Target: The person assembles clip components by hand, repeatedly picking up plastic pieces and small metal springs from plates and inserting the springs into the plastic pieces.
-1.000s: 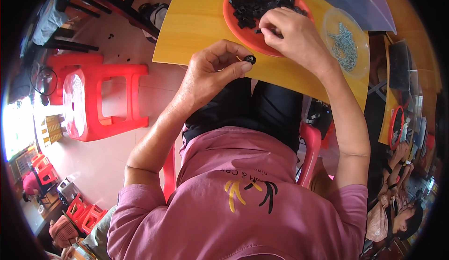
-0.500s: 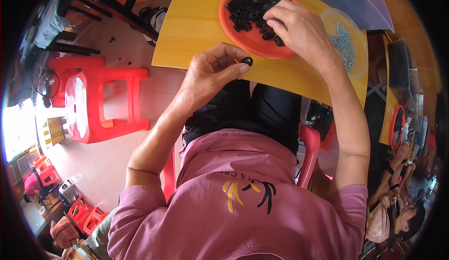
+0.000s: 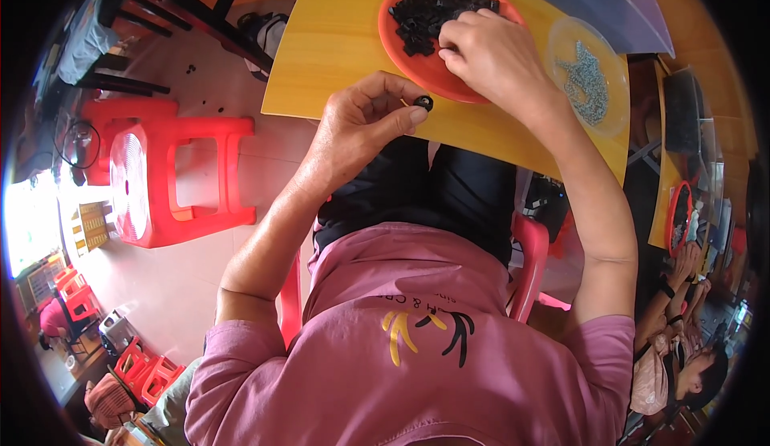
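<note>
Black part (image 3: 425, 103) pinched at tip of left grip (image 3: 358, 117); right grip (image 3: 496, 54) curled, cannot tell if holding anything.

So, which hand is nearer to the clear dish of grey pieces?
Right: the right hand is over the orange-red plate, left of the dish; the left hand, holding a black piece, is farther left.

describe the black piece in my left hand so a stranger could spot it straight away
Find the yellow table, then your left hand at its near edge. That hand pinches the small black piece. Unlike the black pieces heaped in the red plate, it is held up alone.
</note>
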